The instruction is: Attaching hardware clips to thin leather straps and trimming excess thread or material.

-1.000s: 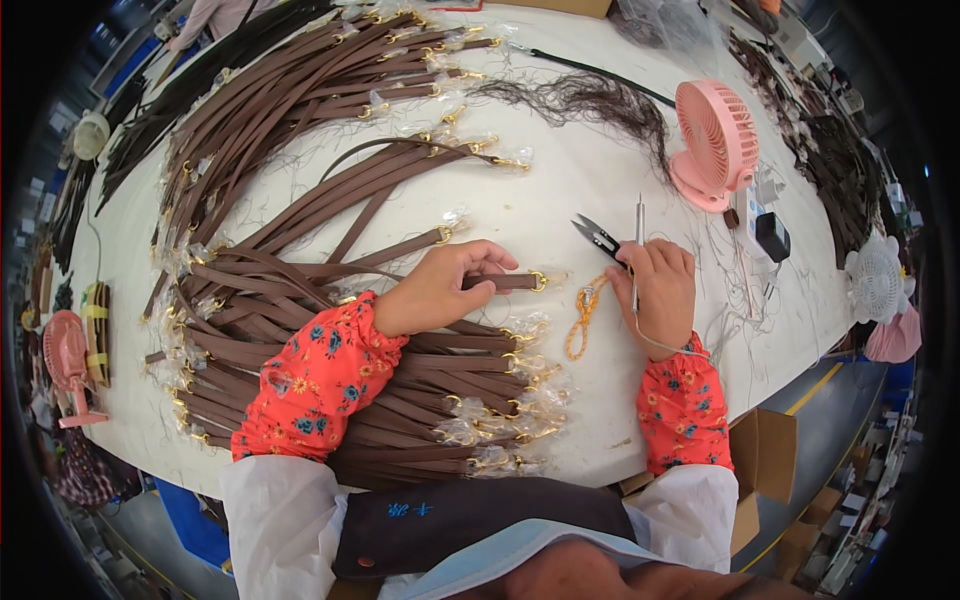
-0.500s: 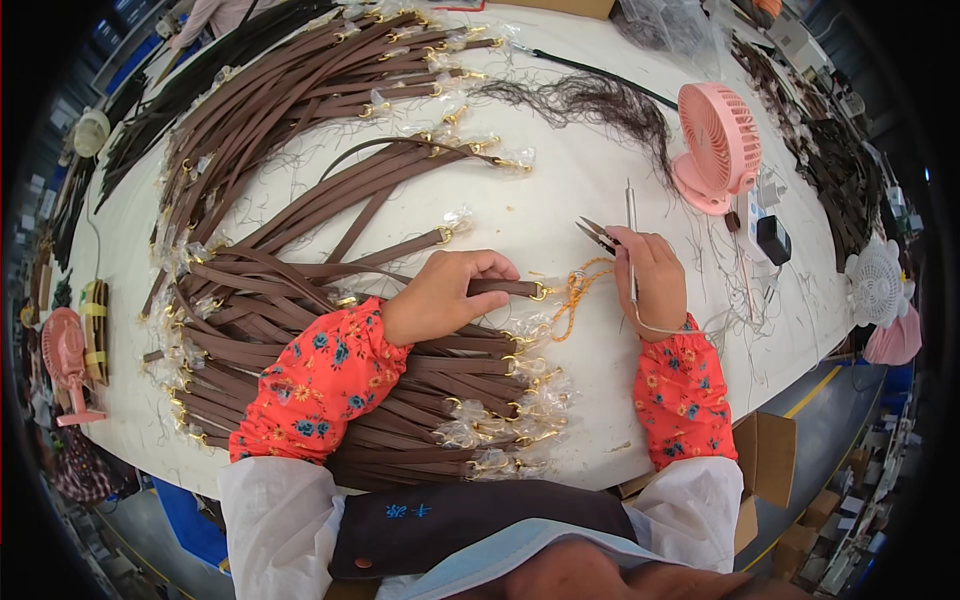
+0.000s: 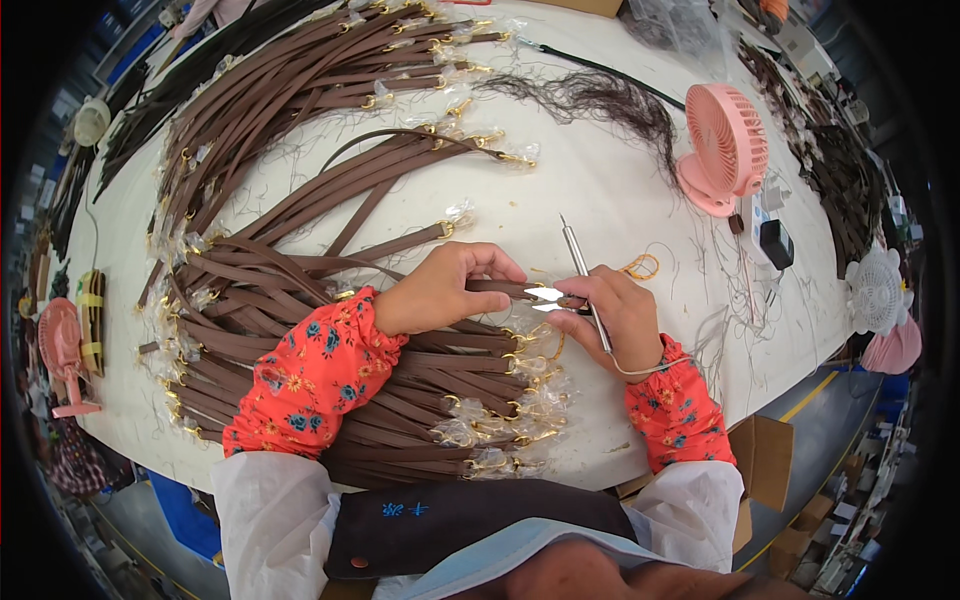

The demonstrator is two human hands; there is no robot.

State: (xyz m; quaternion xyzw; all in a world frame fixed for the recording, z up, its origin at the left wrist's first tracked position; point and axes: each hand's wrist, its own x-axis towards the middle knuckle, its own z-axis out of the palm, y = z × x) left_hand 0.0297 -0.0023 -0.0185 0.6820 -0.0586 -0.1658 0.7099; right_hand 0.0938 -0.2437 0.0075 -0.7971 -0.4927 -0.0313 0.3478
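My left hand (image 3: 440, 288) pinches a brown strap (image 3: 508, 288) near its end, thumb and fingers closed on it. In my right hand (image 3: 622, 312) are thread snips (image 3: 546, 296), their bright blades pointing left and meeting the strap's end. The blades and fingers largely cover the metal fitting there. Held in the same hand, a slim silver pen-like tool (image 3: 577, 252) with a thin cable points up and away. An orange-yellow cord (image 3: 643, 266) shows in a loop just beyond that hand. Many similar straps (image 3: 440, 352) with gold rings and clear plastic wraps lie under my left forearm.
Another strap pile (image 3: 260, 120) covers the far left of the white table (image 3: 560, 190). Dark loose threads (image 3: 610, 105) lie at the back. To the right stand a pink fan (image 3: 722, 145) and a power strip (image 3: 762, 225). An open carton (image 3: 765, 460) sits beyond the table's near-right edge.
My right hand has moved left and slightly nearer, bringing the snips' blades to the strap end. The silver tool now leans left. My left hand keeps its pinch, nearly unmoved.
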